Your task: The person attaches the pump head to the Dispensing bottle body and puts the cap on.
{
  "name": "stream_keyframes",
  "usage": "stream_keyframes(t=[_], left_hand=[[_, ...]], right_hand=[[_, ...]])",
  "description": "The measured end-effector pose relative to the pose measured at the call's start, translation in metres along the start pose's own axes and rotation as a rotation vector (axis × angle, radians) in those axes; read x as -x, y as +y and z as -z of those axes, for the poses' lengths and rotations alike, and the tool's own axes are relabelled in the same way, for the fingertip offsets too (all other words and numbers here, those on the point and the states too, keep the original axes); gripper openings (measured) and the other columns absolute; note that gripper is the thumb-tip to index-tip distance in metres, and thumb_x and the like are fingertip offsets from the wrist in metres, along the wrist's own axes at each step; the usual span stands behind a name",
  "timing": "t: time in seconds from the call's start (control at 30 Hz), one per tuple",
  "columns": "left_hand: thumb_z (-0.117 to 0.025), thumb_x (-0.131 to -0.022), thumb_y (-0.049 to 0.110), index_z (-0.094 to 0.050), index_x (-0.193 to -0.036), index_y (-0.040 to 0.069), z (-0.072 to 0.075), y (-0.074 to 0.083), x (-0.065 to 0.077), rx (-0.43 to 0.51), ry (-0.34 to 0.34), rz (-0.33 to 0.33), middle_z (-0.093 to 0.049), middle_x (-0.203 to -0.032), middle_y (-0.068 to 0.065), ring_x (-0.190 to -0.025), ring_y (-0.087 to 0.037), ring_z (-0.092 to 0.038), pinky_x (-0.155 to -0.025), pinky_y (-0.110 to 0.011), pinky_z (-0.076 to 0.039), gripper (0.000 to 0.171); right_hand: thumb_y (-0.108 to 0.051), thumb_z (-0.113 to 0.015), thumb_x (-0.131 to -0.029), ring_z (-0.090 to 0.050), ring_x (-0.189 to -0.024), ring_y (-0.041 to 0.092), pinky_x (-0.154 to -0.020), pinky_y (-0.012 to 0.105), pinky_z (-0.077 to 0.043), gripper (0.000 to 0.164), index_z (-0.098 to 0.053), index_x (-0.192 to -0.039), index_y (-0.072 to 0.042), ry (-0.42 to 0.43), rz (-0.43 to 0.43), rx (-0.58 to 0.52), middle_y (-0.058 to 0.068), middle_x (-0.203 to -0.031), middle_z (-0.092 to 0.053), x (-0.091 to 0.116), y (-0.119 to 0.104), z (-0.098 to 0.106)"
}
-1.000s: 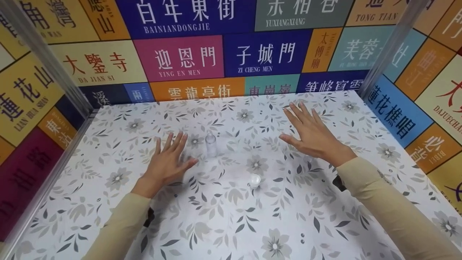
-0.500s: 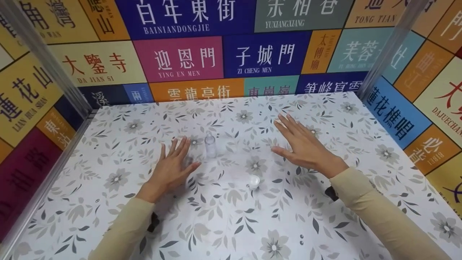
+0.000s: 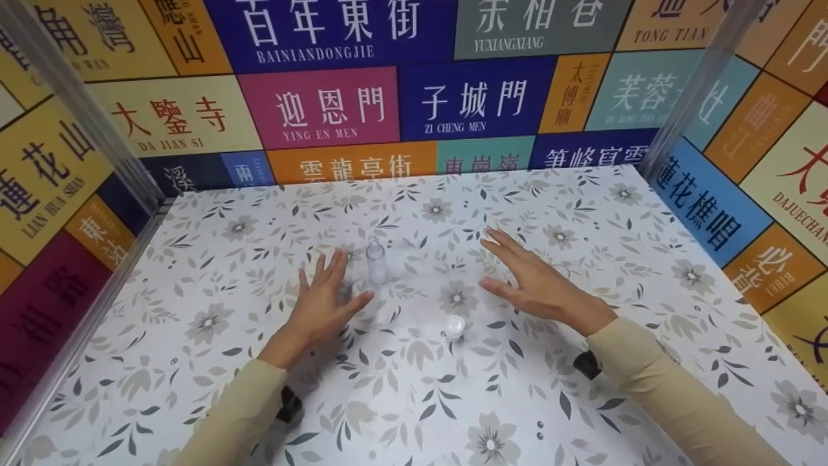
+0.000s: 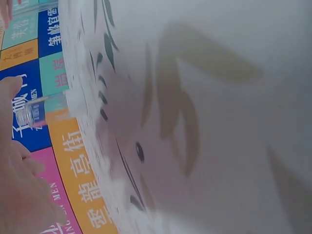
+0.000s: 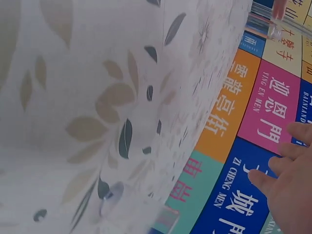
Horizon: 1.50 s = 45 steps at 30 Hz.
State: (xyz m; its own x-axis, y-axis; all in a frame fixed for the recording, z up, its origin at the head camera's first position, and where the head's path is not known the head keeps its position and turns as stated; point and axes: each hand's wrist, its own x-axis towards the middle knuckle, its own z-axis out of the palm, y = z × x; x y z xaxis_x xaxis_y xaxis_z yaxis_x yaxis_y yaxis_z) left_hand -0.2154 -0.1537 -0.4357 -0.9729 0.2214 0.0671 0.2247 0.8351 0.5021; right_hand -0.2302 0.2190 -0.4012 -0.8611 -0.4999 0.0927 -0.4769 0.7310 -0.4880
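Left hand cut off by frame edge, holding nothing. Clear screw-neck bottle upright beyond left hand, seen in gap between thumb and other fingers; touching neither. Bottle's threaded neck bare, base whitish. Right hand: small blurred part only, well off on left hand's thumb side. Leaf-printed white tabletop under left hand, nearest leaves blurred. Behind left hand and bottle, Chinese-lettered wall panels: orange panel, pink panel, blue panel.
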Motion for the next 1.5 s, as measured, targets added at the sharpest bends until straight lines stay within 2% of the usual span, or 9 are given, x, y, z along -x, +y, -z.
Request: stream_keyframes(t=[0.13,0.37,0.6,0.7,0.83,1.07,1.23,1.33,1.5], left_hand=[[-0.06,-0.094,0.055,-0.011,-0.161,0.008,-0.005,0.004,-0.001,0.087,0.001,0.069,-0.017,-0.168,-0.015,-0.155,-0.042,-0.011,-0.125,-0.064,-0.004,0.096],[-0.068,-0.088,0.054,-0.012,-0.161,0.007,-0.015,0.014,-0.004,0.203,0.033,0.138,-0.025,-0.165,-0.021,-0.151,-0.041,-0.029,-0.124,-0.055,-0.026,0.103],[-0.074,-0.086,0.046,-0.006,-0.161,0.006,-0.025,0.022,-0.012,0.374,0.081,0.175,-0.023,-0.166,-0.017,-0.149,-0.039,-0.034,-0.124,-0.051,-0.029,0.108],[-0.077,-0.085,0.041,-0.006,-0.161,0.008,-0.029,0.024,-0.016,0.446,0.097,0.197,-0.029,-0.164,-0.016,-0.145,-0.04,-0.039,-0.122,-0.051,-0.032,0.109],[-0.08,-0.084,0.035,-0.013,-0.16,0.007,-0.033,0.025,-0.021,0.502,0.124,0.211,-0.036,-0.16,-0.018,-0.146,-0.04,-0.039,-0.121,-0.05,-0.034,0.105],[-0.084,-0.08,0.032,-0.024,-0.157,0.01,-0.036,0.026,-0.031,0.563,0.192,0.243,-0.041,-0.157,-0.019,-0.145,-0.038,-0.041,-0.119,-0.048,-0.039,0.1],[-0.086,-0.077,0.028,-0.029,-0.156,0.01,-0.037,0.024,-0.035,0.582,0.226,0.283,-0.043,-0.156,-0.017,-0.146,-0.036,-0.041,-0.12,-0.046,-0.038,0.098],[-0.086,-0.076,0.024,-0.033,-0.154,0.008,-0.04,0.023,-0.037,0.601,0.245,0.28,-0.045,-0.155,-0.019,-0.145,-0.036,-0.042,-0.12,-0.044,-0.038,0.095],[-0.087,-0.076,0.019,-0.037,-0.151,0.006,-0.044,0.025,-0.041,0.682,0.27,0.292,-0.047,-0.153,-0.021,-0.143,-0.035,-0.045,-0.12,-0.041,-0.038,0.091]], right_hand=[[-0.053,-0.052,-0.1,-0.022,-0.155,0.034,-0.121,0.066,-0.025,0.071,-0.027,-0.159,-0.022,-0.015,-0.017,-0.078,0.002,-0.17,-0.017,0.004,-0.003,-0.007],[-0.032,-0.06,-0.1,-0.046,-0.142,0.032,-0.117,0.051,-0.041,0.052,-0.048,-0.146,-0.011,0.1,0.057,-0.287,0.007,-0.154,-0.047,0.008,-0.005,-0.025],[-0.025,-0.067,-0.096,-0.05,-0.139,0.03,-0.116,0.043,-0.044,0.053,-0.05,-0.143,-0.007,0.115,0.045,-0.396,0.013,-0.146,-0.053,0.01,-0.003,-0.034],[-0.022,-0.07,-0.094,-0.05,-0.138,0.032,-0.116,0.041,-0.043,0.055,-0.05,-0.142,-0.004,0.095,0.041,-0.48,0.018,-0.145,-0.052,0.01,-0.003,-0.04],[-0.02,-0.071,-0.093,-0.046,-0.141,0.037,-0.117,0.039,-0.041,0.059,-0.047,-0.144,-0.002,0.033,0.024,-0.593,0.023,-0.147,-0.048,0.011,-0.007,-0.048],[-0.02,-0.077,-0.088,-0.043,-0.143,0.04,-0.118,0.038,-0.039,0.071,-0.043,-0.146,0.003,-0.045,0.031,-0.631,0.024,-0.15,-0.045,0.01,-0.015,-0.058],[-0.02,-0.08,-0.085,-0.042,-0.144,0.041,-0.114,0.041,-0.043,0.075,-0.043,-0.147,0.0,-0.108,-0.035,-0.688,0.02,-0.153,-0.043,0.009,-0.019,-0.061],[-0.019,-0.081,-0.084,-0.042,-0.143,0.042,-0.111,0.038,-0.046,0.077,-0.042,-0.148,-0.001,-0.135,-0.062,-0.721,0.019,-0.156,-0.041,0.009,-0.02,-0.063],[-0.014,-0.08,-0.084,-0.041,-0.143,0.045,-0.109,0.032,-0.048,0.075,-0.042,-0.147,0.003,-0.151,-0.062,-0.745,0.021,-0.157,-0.038,0.011,-0.022,-0.069]])
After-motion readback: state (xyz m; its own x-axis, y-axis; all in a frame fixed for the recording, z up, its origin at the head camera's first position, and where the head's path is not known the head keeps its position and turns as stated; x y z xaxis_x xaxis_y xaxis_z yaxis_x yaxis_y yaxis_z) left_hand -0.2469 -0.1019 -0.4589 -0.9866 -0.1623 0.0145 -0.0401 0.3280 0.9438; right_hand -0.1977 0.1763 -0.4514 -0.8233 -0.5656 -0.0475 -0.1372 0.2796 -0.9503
